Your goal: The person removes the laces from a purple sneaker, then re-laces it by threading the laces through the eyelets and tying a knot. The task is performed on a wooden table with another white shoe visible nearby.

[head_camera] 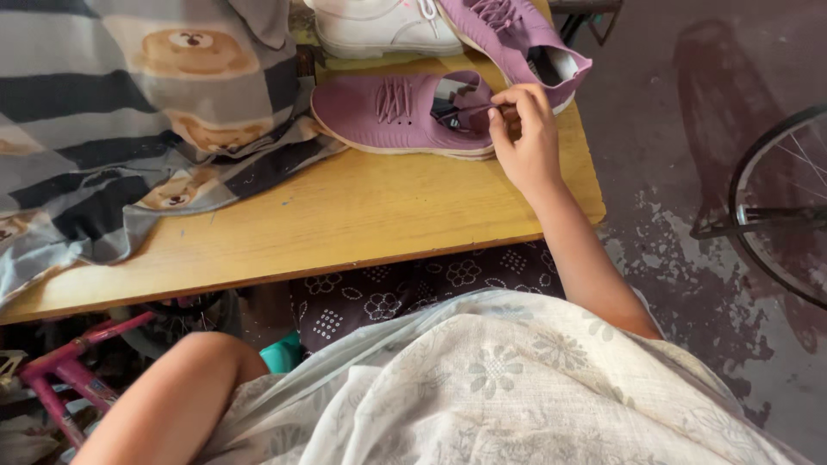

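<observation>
Nearest the camera lies a pale floral cloth (517,387) over the lap, with the left forearm low at the left; the left hand is out of view. Past it runs the near edge of the yellow wooden tabletop (345,215). The right hand (521,138) reaches to the right edge, fingers pressed together and pinching the heel opening of a mauve knit lace-up shoe (392,112), which lies flat on the tabletop. A second mauve shoe (517,34) and a white lace-up shoe (379,26) rest toward the far edge. A striped cloth with bear prints (129,112) covers the left side.
</observation>
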